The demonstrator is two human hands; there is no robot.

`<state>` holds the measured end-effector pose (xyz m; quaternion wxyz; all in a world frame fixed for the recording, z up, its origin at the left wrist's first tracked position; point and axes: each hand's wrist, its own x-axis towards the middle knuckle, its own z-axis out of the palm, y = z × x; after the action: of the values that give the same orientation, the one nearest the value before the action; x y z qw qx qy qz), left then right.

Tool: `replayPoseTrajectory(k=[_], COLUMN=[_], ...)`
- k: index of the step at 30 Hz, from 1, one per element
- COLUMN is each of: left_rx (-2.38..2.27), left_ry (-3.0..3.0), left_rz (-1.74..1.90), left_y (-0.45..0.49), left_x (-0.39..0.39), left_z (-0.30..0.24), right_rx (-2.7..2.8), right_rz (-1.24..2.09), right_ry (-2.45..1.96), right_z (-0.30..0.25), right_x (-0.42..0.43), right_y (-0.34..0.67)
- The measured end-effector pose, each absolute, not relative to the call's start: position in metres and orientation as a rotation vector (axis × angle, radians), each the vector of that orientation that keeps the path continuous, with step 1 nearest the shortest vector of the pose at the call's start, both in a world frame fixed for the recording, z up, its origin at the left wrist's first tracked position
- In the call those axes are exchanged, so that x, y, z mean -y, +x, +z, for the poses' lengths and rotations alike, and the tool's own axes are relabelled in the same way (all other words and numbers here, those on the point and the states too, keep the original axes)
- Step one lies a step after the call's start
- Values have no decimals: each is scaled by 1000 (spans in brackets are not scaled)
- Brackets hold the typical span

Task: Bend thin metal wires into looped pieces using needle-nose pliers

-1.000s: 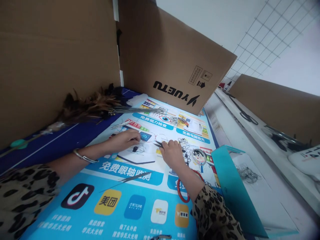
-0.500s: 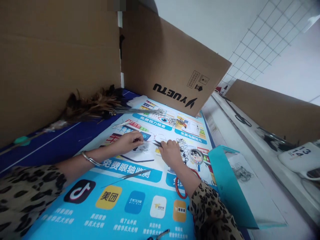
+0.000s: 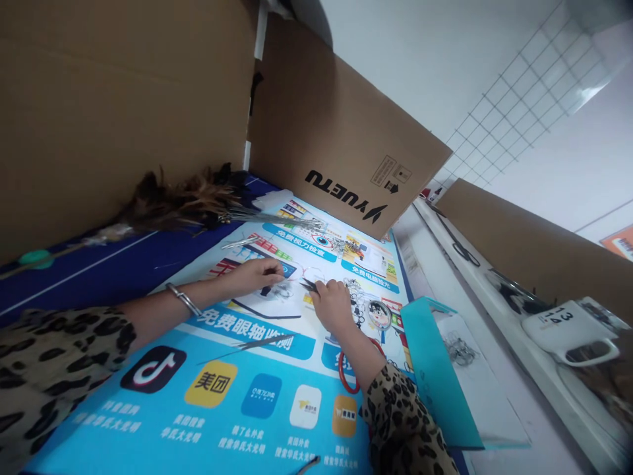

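Note:
My left hand (image 3: 261,275) is closed in a pinch over the printed mat (image 3: 198,455). A faint line, which looks like a thin wire, runs from its fingertips toward my right hand. My right hand (image 3: 333,305) is wrapped round scissors (image 3: 310,285) with dark, pointed tips slightly apart, facing left. Their red loop handles (image 3: 348,373) show on both sides of my wrist; the middle is hidden in the palm. Several straight wires (image 3: 264,342) lie on the mat below my hands. Bent wire pieces (image 3: 357,300) lie in a tangle right of my right hand.
Brown feathers (image 3: 188,198) and a bundle of long wires (image 3: 270,218) lie at the far left. Cardboard panels (image 3: 346,125) stand behind. On the right are a teal box flap (image 3: 435,376), more bent wire (image 3: 459,351), a white mug (image 3: 568,333) and black-handled scissors (image 3: 465,254).
My view has shifted slightly, so the mat and the things on the right sit further left. Both hands keep nearly the same pose, the scissor tips still by the left fingertips.

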<state>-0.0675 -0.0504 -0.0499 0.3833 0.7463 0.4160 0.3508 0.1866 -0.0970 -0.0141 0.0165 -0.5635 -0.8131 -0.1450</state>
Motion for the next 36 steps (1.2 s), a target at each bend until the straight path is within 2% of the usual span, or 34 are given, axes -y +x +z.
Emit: replayPoseTrajectory(k=[36], left_rx=[-1023], left_ry=[1723], left_rz=[913], left_y=[-62], left_x=[44], left_z=[-53], right_rx=[2526], right_rz=[-478], right_ry=[-1745], right_z=[-16], right_x=[96], right_y=[188])
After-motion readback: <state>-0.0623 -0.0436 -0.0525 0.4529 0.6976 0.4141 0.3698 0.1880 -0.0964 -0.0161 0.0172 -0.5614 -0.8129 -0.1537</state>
